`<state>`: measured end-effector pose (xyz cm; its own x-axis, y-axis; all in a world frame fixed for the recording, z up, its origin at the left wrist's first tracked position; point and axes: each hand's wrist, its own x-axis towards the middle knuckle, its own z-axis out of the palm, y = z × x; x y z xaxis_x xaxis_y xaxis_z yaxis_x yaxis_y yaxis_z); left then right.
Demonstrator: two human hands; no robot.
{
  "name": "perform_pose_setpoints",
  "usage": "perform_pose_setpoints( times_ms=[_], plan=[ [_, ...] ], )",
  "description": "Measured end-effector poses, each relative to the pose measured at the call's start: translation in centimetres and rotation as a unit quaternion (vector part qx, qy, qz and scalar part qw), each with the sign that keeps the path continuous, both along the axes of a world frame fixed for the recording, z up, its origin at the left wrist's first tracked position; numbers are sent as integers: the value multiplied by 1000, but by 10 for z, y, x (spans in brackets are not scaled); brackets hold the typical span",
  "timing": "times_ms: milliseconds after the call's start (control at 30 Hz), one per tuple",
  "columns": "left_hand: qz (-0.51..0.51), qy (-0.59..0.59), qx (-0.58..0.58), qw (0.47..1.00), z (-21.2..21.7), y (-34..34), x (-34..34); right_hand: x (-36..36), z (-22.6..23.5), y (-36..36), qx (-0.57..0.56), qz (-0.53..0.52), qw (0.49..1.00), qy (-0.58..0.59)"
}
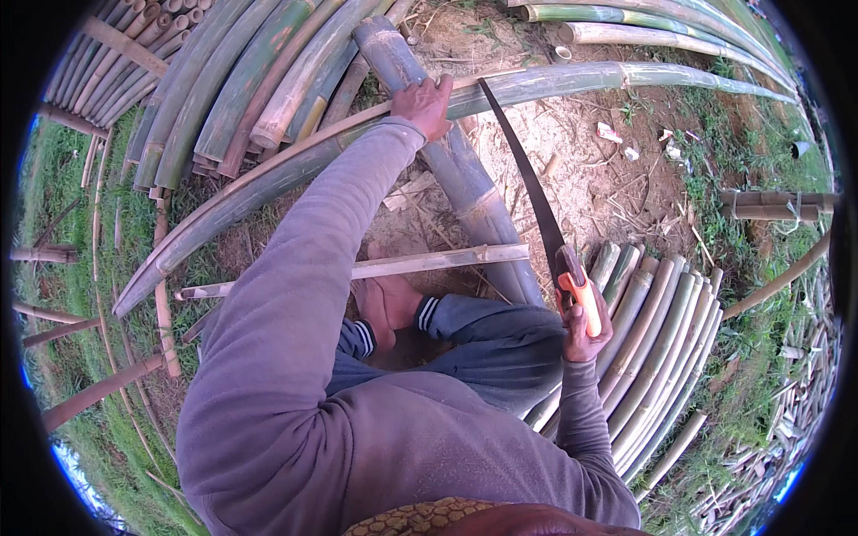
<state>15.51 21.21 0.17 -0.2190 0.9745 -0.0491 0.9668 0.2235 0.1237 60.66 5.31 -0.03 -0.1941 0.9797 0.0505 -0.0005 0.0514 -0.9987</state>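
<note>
A long green bamboo pole point(554, 87) crosses in front of me from the left side to the far right. A thin bamboo strip point(304, 147) lies along its far edge. My left hand point(424, 107) is closed over the pole and the strip, where they cross a thick grey bamboo log point(478, 192). In my right hand point(585, 329) is a handsaw with an orange handle point(583, 299), its fingers wrapped round the grip. The saw's dark blade point(534, 183) points away from me, its tip at the pole just right of my left hand.
A narrow bamboo piece point(438, 261) lies across the log near my bare feet point(389, 304). Cut bamboo poles are stacked at the far left point(241, 89), far right point(643, 36) and beside my right arm point(661, 339). Sawdust point(581, 143) covers the ground beyond the log.
</note>
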Motion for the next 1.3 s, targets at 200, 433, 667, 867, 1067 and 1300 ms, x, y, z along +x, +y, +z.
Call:
perform_pose_setpoints(
  times_ms=[200,433,667,867,1067,1300],
  plan=[
    [-1,-6,-6,1000,-2,3,-3,2,0,0,-34,-26,998,-44],
    [1,-14,-9,1000,-1,4,-5,-2,-10,2,-15,-8,1000,7],
    [-10,2,87,996,-10,-12,1,26,28,-12,-23,-60,998,-17],
    [-105,87,333,933,-20,-55,16,47,36,-25,-23,-168,985,-2],
    [-81,-7,266,960,-12,-90,24,19,38,-16,31,-189,981,-36],
    [-79,49,325,941,3,-73,-28,-12,52,-2,17,-157,987,32]
  ],
)
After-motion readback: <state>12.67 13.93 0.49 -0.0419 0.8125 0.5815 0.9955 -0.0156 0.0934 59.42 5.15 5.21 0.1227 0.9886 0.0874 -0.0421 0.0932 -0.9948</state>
